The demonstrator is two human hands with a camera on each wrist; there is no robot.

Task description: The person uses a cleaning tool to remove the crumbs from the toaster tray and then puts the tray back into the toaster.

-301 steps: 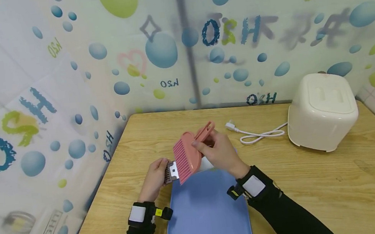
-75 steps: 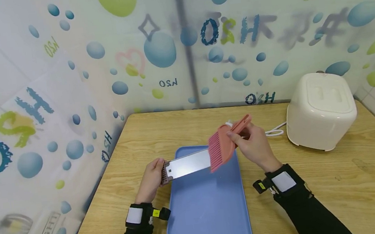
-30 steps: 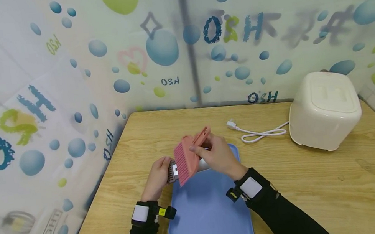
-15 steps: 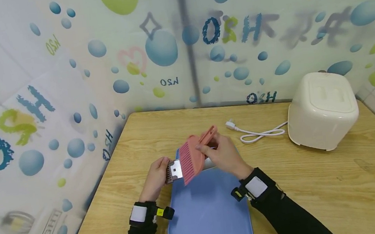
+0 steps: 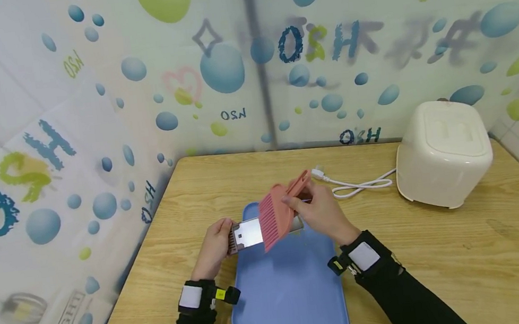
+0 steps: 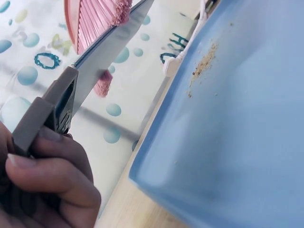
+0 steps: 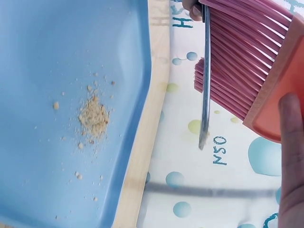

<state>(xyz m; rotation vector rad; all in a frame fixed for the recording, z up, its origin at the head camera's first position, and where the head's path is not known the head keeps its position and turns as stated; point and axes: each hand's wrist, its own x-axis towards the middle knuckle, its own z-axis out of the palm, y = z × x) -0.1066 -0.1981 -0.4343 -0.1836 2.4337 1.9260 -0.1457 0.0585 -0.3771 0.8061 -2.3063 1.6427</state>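
Observation:
In the head view my left hand point(image 5: 210, 249) grips the grey-brown end of a long, flat metal crumb tray point(image 5: 250, 232), tilted above a blue serving tray point(image 5: 288, 297). A pink-bristled brush point(image 5: 279, 214) is pinched by its coral base and handle in my right hand point(image 5: 326, 212). Its bristles lie across the crumb tray's middle, covering part of it. Both wrist views show bristles on either side of the metal edge point(image 7: 206, 85). Pale crumbs point(image 7: 93, 117) form a small heap on the blue tray, with specks scattered round it.
A cream toaster point(image 5: 448, 154) stands at the back right of the wooden table point(image 5: 445, 269). Its white cord point(image 5: 361, 188) lies looped with the plug point(image 5: 318, 173) behind my right hand. Printed curtains rise behind and at the left.
The brush was at the crumb tray's far end 2.5 s ago and near my left hand 1 s ago. Since then my right hand has drawn it rightward along the metal. My left hand stays put.

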